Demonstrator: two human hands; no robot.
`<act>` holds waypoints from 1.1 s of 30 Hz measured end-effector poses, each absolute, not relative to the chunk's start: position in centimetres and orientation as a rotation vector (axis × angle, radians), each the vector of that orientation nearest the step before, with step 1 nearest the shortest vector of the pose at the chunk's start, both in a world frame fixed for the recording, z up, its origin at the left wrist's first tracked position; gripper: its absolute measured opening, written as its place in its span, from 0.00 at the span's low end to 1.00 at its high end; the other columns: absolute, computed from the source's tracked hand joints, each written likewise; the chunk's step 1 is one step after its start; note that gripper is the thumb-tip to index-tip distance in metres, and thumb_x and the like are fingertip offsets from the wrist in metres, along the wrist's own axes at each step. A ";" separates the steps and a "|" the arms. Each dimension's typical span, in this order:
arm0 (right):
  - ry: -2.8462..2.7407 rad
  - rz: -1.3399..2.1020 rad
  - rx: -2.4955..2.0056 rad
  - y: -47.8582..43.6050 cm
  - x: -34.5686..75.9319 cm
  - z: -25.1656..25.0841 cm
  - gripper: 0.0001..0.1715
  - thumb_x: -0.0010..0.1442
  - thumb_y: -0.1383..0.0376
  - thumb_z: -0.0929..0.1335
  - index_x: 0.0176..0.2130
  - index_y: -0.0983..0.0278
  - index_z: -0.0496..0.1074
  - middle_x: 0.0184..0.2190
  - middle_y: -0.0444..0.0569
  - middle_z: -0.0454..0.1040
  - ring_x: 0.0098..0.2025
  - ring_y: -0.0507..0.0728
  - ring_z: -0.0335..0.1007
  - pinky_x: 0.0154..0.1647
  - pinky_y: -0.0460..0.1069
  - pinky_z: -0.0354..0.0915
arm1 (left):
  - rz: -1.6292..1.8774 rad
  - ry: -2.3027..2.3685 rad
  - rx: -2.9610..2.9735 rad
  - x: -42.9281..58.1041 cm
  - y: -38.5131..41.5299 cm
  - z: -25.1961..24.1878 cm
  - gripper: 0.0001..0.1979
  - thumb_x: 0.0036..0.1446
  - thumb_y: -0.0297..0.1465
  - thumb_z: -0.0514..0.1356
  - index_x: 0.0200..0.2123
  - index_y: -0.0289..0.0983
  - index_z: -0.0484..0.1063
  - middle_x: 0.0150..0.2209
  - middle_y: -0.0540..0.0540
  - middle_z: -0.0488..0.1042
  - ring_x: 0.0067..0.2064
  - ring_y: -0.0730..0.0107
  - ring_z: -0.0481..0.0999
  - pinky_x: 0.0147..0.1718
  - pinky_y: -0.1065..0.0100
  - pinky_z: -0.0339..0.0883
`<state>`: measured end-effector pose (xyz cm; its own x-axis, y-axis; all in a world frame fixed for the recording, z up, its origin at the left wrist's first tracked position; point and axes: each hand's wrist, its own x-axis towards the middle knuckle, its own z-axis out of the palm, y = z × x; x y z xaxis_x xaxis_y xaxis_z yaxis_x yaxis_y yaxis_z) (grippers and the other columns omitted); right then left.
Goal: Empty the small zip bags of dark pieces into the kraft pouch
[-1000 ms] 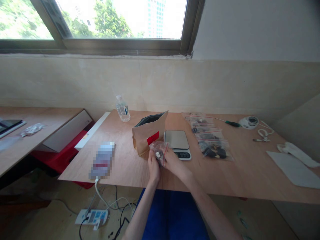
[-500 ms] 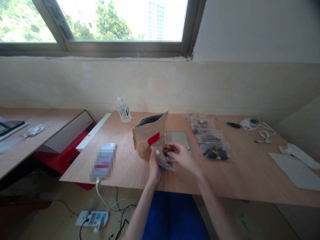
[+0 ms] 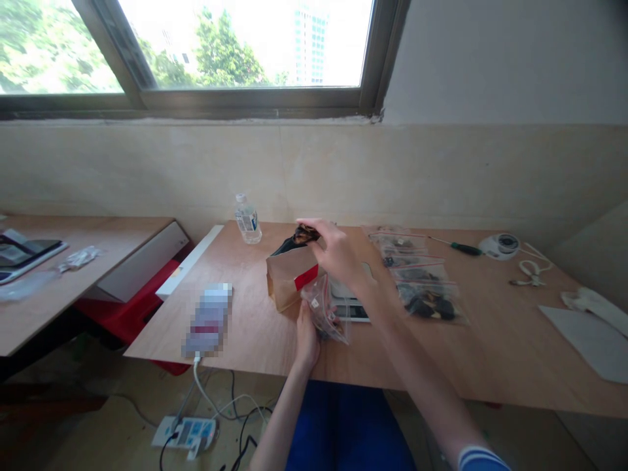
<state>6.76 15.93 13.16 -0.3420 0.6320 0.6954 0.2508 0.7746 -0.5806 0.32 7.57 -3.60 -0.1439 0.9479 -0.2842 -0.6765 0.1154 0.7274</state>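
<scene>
My left hand (image 3: 307,335) is closed on a clear zip bag (image 3: 328,313), which has a small white label and some reddish-brown pieces inside. My right hand (image 3: 334,247) is raised at the mouth of an upright brown paper bag (image 3: 287,275) with a red label and a dark lining. Pinched in its fingers is a clump of dark brown dried pieces (image 3: 305,234), right over the opening. Behind the zip bag, partly covered by it and my right arm, lies a flat scale (image 3: 360,313).
Several filled zip bags (image 3: 426,301) lie in a row to the right. Beyond them are a green-handled screwdriver (image 3: 466,249), a white dome camera (image 3: 500,246) and a white sheet (image 3: 583,340). A water bottle (image 3: 248,221) stands behind; a plugged-in phone (image 3: 209,320) lies left.
My right hand has come out of the zip bag with the dark pieces and moved up and left to the paper bag's mouth. My left hand still holds the zip bag.
</scene>
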 end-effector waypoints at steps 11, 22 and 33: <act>-2.038 0.459 -0.453 15.7 7.7 11.8 0.21 0.50 0.77 0.59 0.43 0.64 0.65 0.40 0.51 0.68 0.45 0.57 0.65 0.47 0.52 0.64 | 1.494 0.904 0.380 0.5 7.5 -3.6 0.30 0.51 0.49 0.57 0.50 0.32 0.68 0.35 0.37 0.78 0.32 0.60 0.78 0.28 0.66 0.70; -2.184 0.327 -0.505 16.2 7.1 11.4 0.13 0.53 0.74 0.60 0.40 0.63 0.61 0.36 0.50 0.67 0.39 0.56 0.64 0.43 0.52 0.62 | 1.497 0.892 0.379 0.4 7.7 -3.9 0.31 0.52 0.50 0.55 0.51 0.33 0.66 0.33 0.39 0.78 0.27 0.63 0.77 0.27 0.66 0.69; -2.403 0.038 -0.643 16.2 7.5 12.2 0.11 0.57 0.74 0.59 0.32 0.64 0.67 0.31 0.49 0.65 0.34 0.56 0.60 0.37 0.49 0.57 | 1.461 0.815 0.324 0.0 7.5 -3.4 0.31 0.53 0.51 0.54 0.50 0.33 0.69 0.39 0.36 0.77 0.33 0.60 0.77 0.31 0.65 0.70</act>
<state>7.48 16.16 12.17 -0.6739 0.4570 0.5805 0.4382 0.8799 -0.1839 0.00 7.52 -3.41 -0.0919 0.9527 -0.2896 -0.7467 0.1264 0.6530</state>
